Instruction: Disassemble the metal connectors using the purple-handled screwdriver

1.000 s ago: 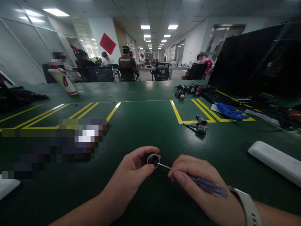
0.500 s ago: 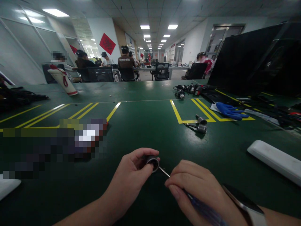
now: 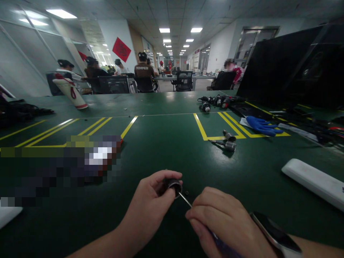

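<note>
My left hand (image 3: 150, 202) is closed around a small black cylindrical part (image 3: 173, 185) with a metal rim, held just above the green table (image 3: 166, 143). My right hand (image 3: 225, 222) is closed on a thin screwdriver (image 3: 185, 200) with a purple handle; its metal tip points into the open end of the part. A watch sits on my right wrist (image 3: 276, 234). A tiny dark screw (image 3: 186, 192) lies on the table just beyond the tool's shaft.
Two small metal cylinders with a tool (image 3: 228, 141) lie by the yellow floor-style marking. A blue glove (image 3: 259, 125), a white flat object (image 3: 313, 181), black monitors (image 3: 290, 68) on the right. A blurred patch at left. People sit at far desks.
My right hand has drawn back toward me and lower in view, so the screwdriver now angles up more steeply into the part. My left hand stays nearly in place.
</note>
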`<action>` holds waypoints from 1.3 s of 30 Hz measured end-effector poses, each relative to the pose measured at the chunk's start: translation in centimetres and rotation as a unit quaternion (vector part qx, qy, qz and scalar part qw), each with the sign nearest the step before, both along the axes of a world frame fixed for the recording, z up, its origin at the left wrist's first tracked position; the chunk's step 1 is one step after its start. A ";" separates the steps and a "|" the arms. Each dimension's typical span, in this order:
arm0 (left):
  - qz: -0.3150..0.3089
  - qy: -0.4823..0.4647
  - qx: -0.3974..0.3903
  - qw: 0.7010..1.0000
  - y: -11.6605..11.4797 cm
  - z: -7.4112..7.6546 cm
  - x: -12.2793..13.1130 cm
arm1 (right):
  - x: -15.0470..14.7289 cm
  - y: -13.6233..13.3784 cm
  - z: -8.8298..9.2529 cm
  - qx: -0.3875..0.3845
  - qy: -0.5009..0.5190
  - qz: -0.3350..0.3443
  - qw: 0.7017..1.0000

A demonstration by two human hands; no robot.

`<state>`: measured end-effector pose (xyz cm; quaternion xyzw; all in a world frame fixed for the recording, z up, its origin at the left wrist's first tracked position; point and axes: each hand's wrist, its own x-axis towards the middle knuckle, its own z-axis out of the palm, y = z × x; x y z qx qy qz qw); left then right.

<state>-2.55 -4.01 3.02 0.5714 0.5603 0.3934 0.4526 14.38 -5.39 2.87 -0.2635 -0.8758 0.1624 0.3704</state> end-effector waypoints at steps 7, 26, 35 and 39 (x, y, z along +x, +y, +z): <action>0.005 -0.007 -0.007 1.000 0.0 0.2 0.2 | -0.1 -0.1 -0.5 -0.004 -0.008 -0.031 0.999; 0.012 -0.016 -0.059 0.998 0.0 0.4 0.4 | 0.1 0.1 -0.6 0.001 0.013 -0.017 1.000; 0.016 -0.031 -0.076 0.997 -0.3 0.7 0.5 | 0.0 0.0 -0.7 0.017 0.002 -0.023 1.000; 0.016 -0.041 -0.099 0.994 -0.2 0.7 0.5 | 0.1 0.0 -0.8 -0.003 0.003 -0.020 1.000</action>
